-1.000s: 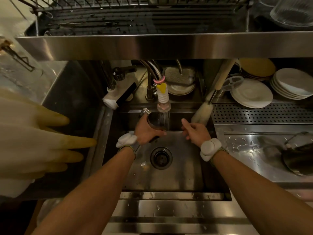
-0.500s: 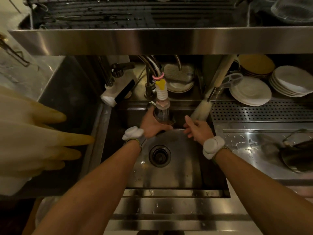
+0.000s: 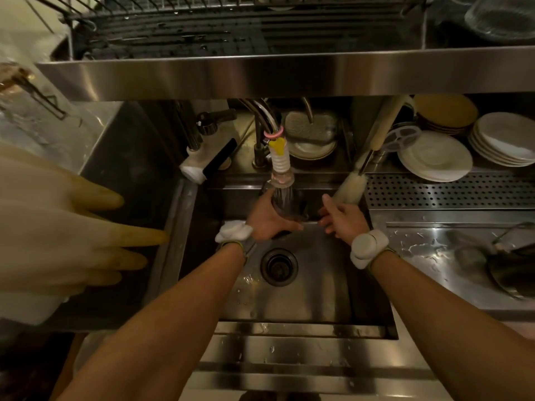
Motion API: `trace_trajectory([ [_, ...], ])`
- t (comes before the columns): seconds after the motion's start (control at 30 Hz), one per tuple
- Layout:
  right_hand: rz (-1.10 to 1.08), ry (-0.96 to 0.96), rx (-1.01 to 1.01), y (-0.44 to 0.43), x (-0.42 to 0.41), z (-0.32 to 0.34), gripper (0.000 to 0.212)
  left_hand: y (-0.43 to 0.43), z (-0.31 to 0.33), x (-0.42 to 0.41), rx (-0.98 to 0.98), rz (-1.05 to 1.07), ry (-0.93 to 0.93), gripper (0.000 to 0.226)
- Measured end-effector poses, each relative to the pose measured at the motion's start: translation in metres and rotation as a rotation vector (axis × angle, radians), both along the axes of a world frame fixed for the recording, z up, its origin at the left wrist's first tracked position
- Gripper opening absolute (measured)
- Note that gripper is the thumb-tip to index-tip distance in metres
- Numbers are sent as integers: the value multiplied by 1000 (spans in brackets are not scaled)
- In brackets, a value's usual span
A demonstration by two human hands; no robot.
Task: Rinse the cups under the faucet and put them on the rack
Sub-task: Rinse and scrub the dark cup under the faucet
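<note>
A small, clear cup (image 3: 285,202), glass by the look of it, is held directly under the white ribbed faucet nozzle (image 3: 278,162) with its yellow collar. Water is running over the cup, above the far end of the stainless steel sink basin (image 3: 312,293). It is gripped by the left hand (image 3: 267,219), with the fingers curled round its wall and the thumb laid low across its near side. The right hand (image 3: 343,218) is held just beside the cup, its fingers loosely spread and holding nothing.

The cup is judged to be light, stiff and breakable, and slippery while wet (any water caught inside would add some weight). It is best held round the middle of the wall with a full wrap, not pinched at the rim. It would be tipped out before being lifted.

The nozzle hangs just above the left fingertips, and the basin's back wall stands close beyond them. A white bristled bottle brush (image 3: 348,188) leans just past the right fingertips and could be knocked by a careless sweep. Well apart to the outside of the left knuckles hang pale yellow rubber gloves (image 3: 86,235).

The most room for moving is judged to lie on the wrist side of both hands, over the round dark drain (image 3: 278,266). The dark wire rack (image 3: 231,30) sits on the steel shelf above the fingers. The shelf's broad front edge (image 3: 289,73) overhangs the faucet, so the cup would have to be drawn back toward the wrists before being raised past that edge.
</note>
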State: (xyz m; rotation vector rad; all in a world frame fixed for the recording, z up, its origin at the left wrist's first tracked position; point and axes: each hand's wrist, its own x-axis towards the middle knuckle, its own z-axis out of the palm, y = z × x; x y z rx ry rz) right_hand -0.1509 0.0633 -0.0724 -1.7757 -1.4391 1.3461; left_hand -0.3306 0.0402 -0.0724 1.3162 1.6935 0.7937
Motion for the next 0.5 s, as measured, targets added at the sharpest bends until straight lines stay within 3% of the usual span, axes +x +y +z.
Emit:
trace_trajectory([
  [0.2,-1,18,-14,-1,1,-1,45,7,2,-19,-7,116,6,89],
  [0.5,3,52,3,5,0,14,46,-8,16,-7,-99,-94,140,82],
])
